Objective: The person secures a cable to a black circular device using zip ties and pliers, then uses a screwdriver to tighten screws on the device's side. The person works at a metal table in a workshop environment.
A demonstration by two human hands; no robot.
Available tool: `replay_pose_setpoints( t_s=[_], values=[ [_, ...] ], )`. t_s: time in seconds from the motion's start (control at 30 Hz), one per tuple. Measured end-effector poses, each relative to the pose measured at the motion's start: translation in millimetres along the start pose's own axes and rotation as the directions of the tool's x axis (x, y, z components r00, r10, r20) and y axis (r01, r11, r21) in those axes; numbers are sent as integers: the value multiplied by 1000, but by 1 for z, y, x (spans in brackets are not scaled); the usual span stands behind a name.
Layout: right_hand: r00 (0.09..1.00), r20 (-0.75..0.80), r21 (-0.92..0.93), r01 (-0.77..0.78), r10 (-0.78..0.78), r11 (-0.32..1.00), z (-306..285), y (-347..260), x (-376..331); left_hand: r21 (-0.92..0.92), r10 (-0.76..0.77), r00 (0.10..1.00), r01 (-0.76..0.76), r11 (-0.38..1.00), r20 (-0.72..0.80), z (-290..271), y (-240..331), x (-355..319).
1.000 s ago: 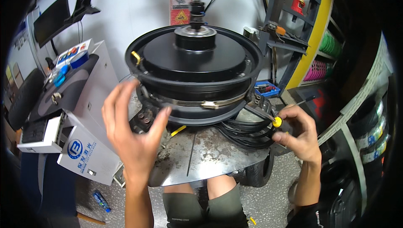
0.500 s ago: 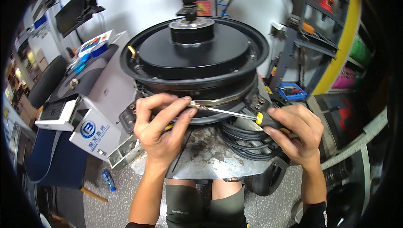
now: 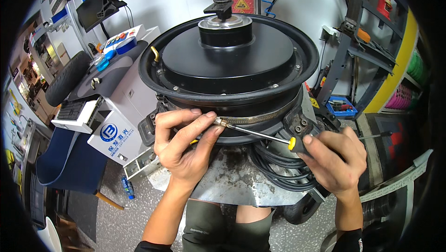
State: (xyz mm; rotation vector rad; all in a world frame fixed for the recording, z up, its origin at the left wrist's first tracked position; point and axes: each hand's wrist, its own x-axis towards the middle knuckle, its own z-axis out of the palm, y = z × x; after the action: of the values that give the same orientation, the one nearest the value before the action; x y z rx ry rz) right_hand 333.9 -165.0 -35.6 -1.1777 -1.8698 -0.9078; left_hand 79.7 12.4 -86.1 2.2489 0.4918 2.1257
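A black wheel rim with a domed hub motor (image 3: 227, 66) lies flat in front of me, its axle pointing up. Around its lower side runs a metal hose clamp (image 3: 265, 117). The fingertips of my left hand (image 3: 186, 143) pinch the clamp at its screw housing. My right hand (image 3: 335, 161) grips the dark handle of a screwdriver (image 3: 260, 133) with a yellow collar. Its shaft slopes up leftward, and the tip meets the clamp screw beside my left fingertips. The exact seating of the tip is too small to tell.
Below the rim are a worn metal plate (image 3: 241, 177) and a coiled black cable (image 3: 278, 168). A brass-coloured valve stem (image 3: 154, 53) stands on the rim's left side. Left is a white machine cabinet (image 3: 116, 133) with a keyboard; right, a grey rack (image 3: 357, 43) and a blue tray (image 3: 341, 106).
The view has shifted, so the wheel sits farther right. My right fingers have changed their hold on the handle and look more spread. My left hand still pinches the clamp.
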Motion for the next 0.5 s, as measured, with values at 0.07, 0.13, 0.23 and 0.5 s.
replay_pose_setpoints(
  t_s=[0.07, 0.13, 0.23, 0.5],
  values=[
    [998, -19, -70, 61, -62, 996, -2, -2, 2, 21, 42, 999, -42, 999, 0, -3, 0, 3],
    [995, 7, -149, 100, -100, 984, -9, -3, 9, 21, 53, 999, -53, 998, 3, -2, 0, 5],
    [989, 120, 158, -110, 91, 981, -11, 2, 28, 5, 55, 998, -55, 998, 4, -3, -1, 6],
    [439, 809, 367, -897, 391, 247, -29, 10, 53, 3, 85, 996, -85, 996, 26, -3, -4, 9]
  ],
)
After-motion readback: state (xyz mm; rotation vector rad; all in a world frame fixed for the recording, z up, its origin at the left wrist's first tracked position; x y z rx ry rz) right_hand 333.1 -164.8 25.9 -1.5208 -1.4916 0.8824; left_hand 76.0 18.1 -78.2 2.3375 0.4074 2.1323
